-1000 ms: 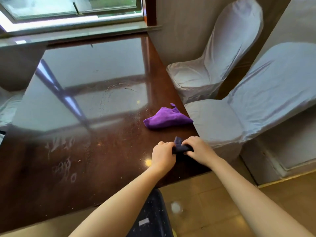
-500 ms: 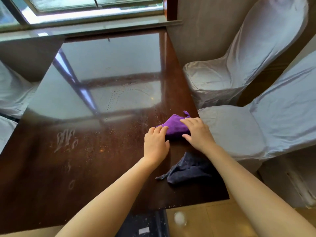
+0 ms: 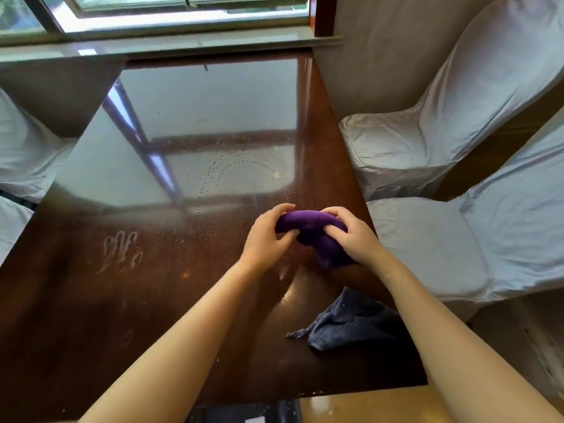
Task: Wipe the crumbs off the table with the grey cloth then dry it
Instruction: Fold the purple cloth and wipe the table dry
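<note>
Now on the drying step, judging by the layout. Grey cloth (image 3: 351,326) dropped in a crumpled heap near the right edge of the tabletop (image 3: 128,294), toward the near right corner, touched by neither hand. Purple cloth (image 3: 311,230) bunched and held up between both hands, farther along the same right edge. Left hand (image 3: 267,236) curled on its left end, fingers wrapped narrow around the roll; right hand (image 3: 351,236) clamped over its right end, thumb and fingers closed on fabric, loose tail hanging below toward the wood. Water beads and curved wet streaks spread over the middle of the tabletop; smeared marks toward the left edge. No crumbs clearly distinguishable; a few pale specks by the near edge, too small to tell. White-covered chairs (image 3: 457,126) just beside the right edge.

Next move, as judged: flatten the purple cloth into a pad, press down, sweep in overlapping passes from the wet centre out to the left-edge smears. Firm, even pressure needed on so glossy a surface, or streaks likely.
</note>
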A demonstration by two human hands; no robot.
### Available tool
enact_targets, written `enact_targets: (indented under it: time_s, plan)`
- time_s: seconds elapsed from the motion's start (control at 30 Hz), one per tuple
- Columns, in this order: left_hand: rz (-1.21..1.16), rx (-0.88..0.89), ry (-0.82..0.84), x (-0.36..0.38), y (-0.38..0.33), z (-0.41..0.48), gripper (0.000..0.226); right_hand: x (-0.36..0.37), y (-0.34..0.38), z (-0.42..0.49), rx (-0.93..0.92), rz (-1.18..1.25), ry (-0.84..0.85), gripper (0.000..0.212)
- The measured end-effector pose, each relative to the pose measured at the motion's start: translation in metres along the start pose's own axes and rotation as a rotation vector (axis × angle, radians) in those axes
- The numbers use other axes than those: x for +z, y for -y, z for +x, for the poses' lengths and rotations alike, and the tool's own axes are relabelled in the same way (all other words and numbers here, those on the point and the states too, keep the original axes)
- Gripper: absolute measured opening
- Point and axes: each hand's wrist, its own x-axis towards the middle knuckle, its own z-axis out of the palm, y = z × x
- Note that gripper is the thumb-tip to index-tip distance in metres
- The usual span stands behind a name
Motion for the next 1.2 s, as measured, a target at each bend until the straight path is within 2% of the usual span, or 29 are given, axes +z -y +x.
enact_targets:
  time_s: [0.07, 0.13, 0.27, 0.33, 0.4, 0.5, 0.6, 0.67, 0.73, 0.83, 1.03, 1.2]
  plan:
    - [-0.075, 0.031, 0.065, -0.021, -0.005, -0.001, 0.045, -0.003, 0.007, 0.003, 0.04, 0.098, 0.04, 0.022]
    - [-0.097, 0.041, 0.095, -0.037, -0.01, -0.002, 0.036, -0.003, 0.015, 0.003, 0.054, 0.095, 0.086, 0.021]
    - [0.005, 0.062, 0.024, -0.053, -0.027, 0.0, 0.016, 0.006, 0.031, -0.001, -0.019, -0.09, 0.116, 0.022]
    - [0.039, 0.044, -0.013, -0.057, -0.036, 0.001, 0.017, 0.015, 0.041, -0.007, -0.058, -0.052, 0.095, 0.025]
    - [0.064, 0.011, -0.041, -0.062, -0.045, 0.003, 0.022, 0.023, 0.054, -0.015, -0.117, 0.0, 0.072, 0.034]
    - [0.014, -0.026, -0.077, -0.072, -0.056, 0.005, 0.022, 0.031, 0.073, -0.021, -0.203, -0.129, -0.045, 0.055]
    - [0.042, -0.015, -0.052, -0.082, -0.064, 0.009, 0.033, 0.026, 0.092, -0.018, -0.278, -0.149, -0.18, 0.038]
    - [0.044, 0.005, -0.018, -0.09, -0.065, 0.011, 0.039, 0.017, 0.1, -0.013, -0.297, -0.198, -0.121, 0.032]
    - [0.071, 0.037, 0.054, -0.1, -0.064, 0.013, 0.033, 0.005, 0.102, -0.008, -0.29, -0.298, -0.062, 0.032]
    - [0.217, 0.093, 0.142, -0.109, -0.06, 0.022, 0.02, -0.005, 0.106, 0.005, -0.279, -0.453, -0.09, 0.031]
    - [0.435, 0.15, 0.028, -0.114, -0.047, 0.049, 0.023, -0.006, 0.107, 0.027, -0.317, -0.488, -0.092, 0.035]
    - [0.522, 0.209, 0.029, -0.096, -0.03, 0.039, 0.022, 0.006, 0.089, 0.025, -0.367, -0.625, -0.168, 0.038]
